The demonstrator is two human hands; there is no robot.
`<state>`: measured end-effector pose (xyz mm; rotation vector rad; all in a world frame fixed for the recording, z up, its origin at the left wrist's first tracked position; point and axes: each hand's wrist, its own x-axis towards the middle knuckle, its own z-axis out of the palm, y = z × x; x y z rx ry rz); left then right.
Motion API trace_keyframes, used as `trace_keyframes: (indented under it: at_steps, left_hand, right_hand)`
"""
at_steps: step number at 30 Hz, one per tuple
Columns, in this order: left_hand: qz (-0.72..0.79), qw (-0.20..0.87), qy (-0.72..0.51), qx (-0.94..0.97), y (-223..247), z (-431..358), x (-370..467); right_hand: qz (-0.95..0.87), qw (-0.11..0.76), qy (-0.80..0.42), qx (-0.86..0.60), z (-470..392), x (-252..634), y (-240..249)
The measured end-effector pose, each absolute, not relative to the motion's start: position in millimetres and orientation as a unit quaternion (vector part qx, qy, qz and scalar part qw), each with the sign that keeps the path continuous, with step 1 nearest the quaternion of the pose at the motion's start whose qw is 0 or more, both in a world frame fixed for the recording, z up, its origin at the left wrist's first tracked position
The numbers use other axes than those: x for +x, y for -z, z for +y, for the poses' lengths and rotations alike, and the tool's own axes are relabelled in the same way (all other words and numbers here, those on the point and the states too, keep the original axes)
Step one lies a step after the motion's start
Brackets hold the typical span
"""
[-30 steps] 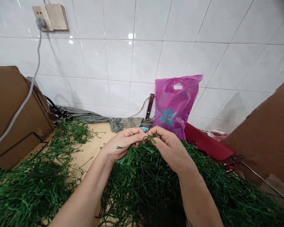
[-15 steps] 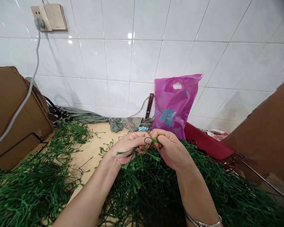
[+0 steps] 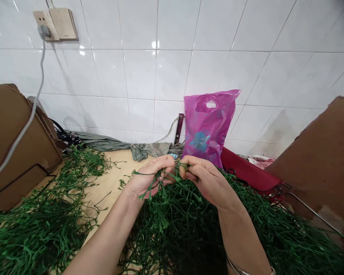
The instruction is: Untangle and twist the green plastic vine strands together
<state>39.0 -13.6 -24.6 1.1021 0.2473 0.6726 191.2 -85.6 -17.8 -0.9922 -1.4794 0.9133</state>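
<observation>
Near the middle of the head view, my left hand [image 3: 153,176] is closed around several thin green plastic stems [image 3: 151,185], whose forked tips stick out below and to the left. Just right of it, my right hand [image 3: 205,177] pinches the end of a green stem, with a small gap between the two hands. Under both hands lies a large heap of green stems [image 3: 177,225], reaching to the right edge. A metal bracelet circles my right wrist.
Another green pile [image 3: 43,225] lies at left on the tan surface [image 3: 111,183]. A purple bag [image 3: 208,130] leans on the tiled wall beside a red bag [image 3: 249,172]. Cardboard boxes stand at left [image 3: 17,141] and right [image 3: 323,152]. A grey cord [image 3: 34,107] hangs at left.
My hands have moved slightly apart, and more of the stems between them shows. The whole view has shifted a little.
</observation>
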Motion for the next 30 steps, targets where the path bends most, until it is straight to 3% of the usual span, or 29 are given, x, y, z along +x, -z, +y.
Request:
trace_keyframes:
  at_steps: [7,12,16,26,30]
  left_hand:
    - [0.190,0.714,-0.359,0.571,17.6,-6.6,32.5]
    - [0.188,0.510,-0.398,0.739,15.0,-18.6,36.0]
    - [0.127,0.421,-0.369,0.819,-0.3,-47.8,30.9]
    - [0.165,0.588,-0.396,0.686,11.8,-17.3,29.3]
    - [0.173,0.600,-0.380,0.682,16.2,-13.4,29.5]
  right_hand:
    - [-0.671,0.462,-0.195,-0.546,-87.7,183.2,13.6]
    - [-0.616,0.450,-0.022,-0.646,-68.2,186.6,34.8]
    - [-0.544,0.452,0.009,-0.707,-55.9,216.2,51.7]
    - [-0.642,0.383,-0.087,-0.658,-95.5,224.1,19.8]
    - [-0.611,0.435,-0.042,-0.660,-106.1,218.3,6.4]
